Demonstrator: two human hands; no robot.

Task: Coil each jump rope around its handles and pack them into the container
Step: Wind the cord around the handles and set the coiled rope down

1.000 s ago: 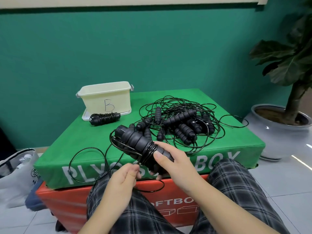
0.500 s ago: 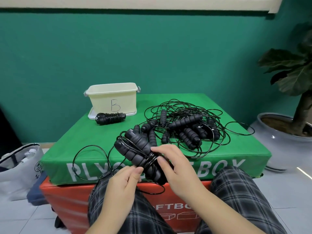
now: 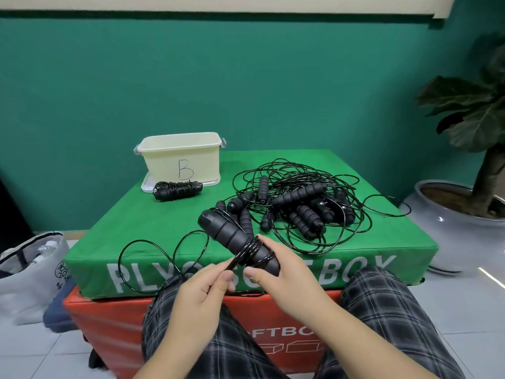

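Seated at a green box [image 3: 164, 231], a person grips paired black handles [image 3: 235, 236] in the right hand [image 3: 287, 274], fingers curled round their near end. The left hand [image 3: 202, 291] pinches the cord [image 3: 164, 250], wrapping it round them. Farther back on the box lie a tangled rope pile [image 3: 300, 206], a coiled rope [image 3: 177, 189], and behind that, a cream container [image 3: 181, 157] marked "B".

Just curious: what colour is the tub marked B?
Pale cream tub, with the B in dark ink; the head view shows it plainly.
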